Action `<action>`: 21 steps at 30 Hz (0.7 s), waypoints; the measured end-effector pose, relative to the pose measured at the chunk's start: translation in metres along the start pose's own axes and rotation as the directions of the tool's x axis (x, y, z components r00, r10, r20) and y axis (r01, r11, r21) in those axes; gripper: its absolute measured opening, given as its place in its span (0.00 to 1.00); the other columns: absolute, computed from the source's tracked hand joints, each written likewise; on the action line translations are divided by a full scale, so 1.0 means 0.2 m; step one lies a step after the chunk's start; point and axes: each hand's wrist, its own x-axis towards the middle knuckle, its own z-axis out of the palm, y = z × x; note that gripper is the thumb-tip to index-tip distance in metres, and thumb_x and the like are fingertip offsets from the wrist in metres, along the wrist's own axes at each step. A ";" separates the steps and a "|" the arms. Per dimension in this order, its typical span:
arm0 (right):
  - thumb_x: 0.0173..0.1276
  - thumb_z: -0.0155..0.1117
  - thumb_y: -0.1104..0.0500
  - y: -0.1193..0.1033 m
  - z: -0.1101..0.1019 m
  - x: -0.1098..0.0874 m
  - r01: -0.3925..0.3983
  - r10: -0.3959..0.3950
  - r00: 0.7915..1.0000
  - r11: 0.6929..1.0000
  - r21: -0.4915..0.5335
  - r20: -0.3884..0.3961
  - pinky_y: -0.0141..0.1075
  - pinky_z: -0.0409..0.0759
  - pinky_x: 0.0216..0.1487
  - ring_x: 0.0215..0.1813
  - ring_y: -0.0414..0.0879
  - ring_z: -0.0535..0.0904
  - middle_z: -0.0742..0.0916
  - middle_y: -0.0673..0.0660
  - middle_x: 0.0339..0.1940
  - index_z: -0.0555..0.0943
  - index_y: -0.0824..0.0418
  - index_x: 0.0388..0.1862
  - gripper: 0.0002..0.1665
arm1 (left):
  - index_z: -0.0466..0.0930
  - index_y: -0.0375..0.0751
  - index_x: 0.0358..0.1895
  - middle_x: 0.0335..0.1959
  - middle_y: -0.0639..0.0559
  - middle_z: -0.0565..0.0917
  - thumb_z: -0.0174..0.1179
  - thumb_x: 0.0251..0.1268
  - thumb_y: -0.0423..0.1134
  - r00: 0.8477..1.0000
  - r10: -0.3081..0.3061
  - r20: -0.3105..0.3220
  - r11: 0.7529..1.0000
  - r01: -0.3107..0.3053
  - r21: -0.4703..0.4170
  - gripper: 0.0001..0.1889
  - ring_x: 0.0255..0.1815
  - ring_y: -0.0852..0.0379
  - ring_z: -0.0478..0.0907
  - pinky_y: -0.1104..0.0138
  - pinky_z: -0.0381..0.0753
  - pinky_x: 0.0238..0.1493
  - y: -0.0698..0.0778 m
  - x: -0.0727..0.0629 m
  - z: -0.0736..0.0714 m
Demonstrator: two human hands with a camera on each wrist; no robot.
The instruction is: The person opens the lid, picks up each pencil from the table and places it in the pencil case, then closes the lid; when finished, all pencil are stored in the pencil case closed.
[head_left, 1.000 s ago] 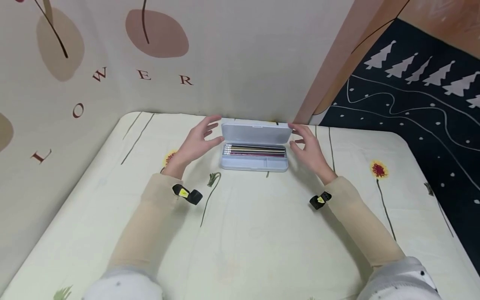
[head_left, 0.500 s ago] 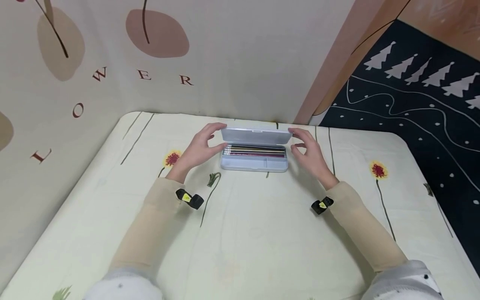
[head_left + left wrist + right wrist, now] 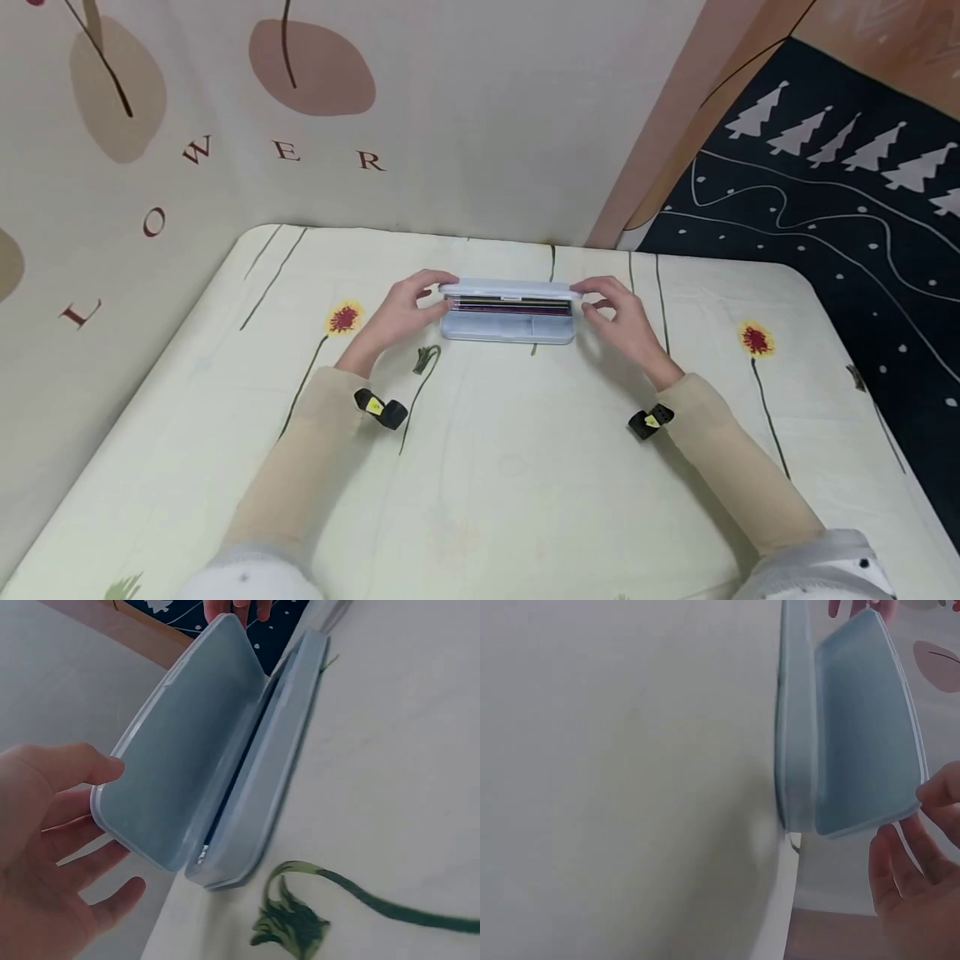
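Note:
A pale blue pencil case (image 3: pixel 486 326) lies near the far edge of the cloth-covered table, its hinged lid (image 3: pixel 517 289) tilted partway over the base. Several pencils (image 3: pixel 517 307) lie in the back compartment, partly hidden beneath the lid. My left hand (image 3: pixel 396 317) pinches the lid's left end; in the left wrist view the thumb (image 3: pixel 101 769) is on its rim with fingers behind. At the right end, my right hand (image 3: pixel 628 323) holds the lid's corner between thumb and fingers, as the right wrist view shows at the lid's edge (image 3: pixel 907 712).
A cream cloth (image 3: pixel 487 467) printed with flowers covers the table. Behind the case rises a pale printed curtain (image 3: pixel 480 150), close to the table's far edge. Dark cloth with white trees (image 3: pixel 810 200) hangs at the right.
The lid has swung from nearly upright down and forward over the pencils. Both hands have lowered with it, the left also moving slightly right. The base has stayed in place.

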 end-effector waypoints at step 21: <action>0.65 0.60 0.73 0.04 0.01 -0.03 -0.082 0.078 0.985 0.996 0.020 0.157 0.43 0.78 0.49 0.47 0.56 0.77 0.81 0.65 0.45 0.83 0.73 0.42 0.08 | 0.80 0.28 0.49 0.54 0.38 0.76 0.55 0.65 0.24 0.998 -0.070 0.006 0.995 0.070 -0.075 0.12 0.63 0.44 0.68 0.56 0.65 0.67 -0.05 -0.05 0.06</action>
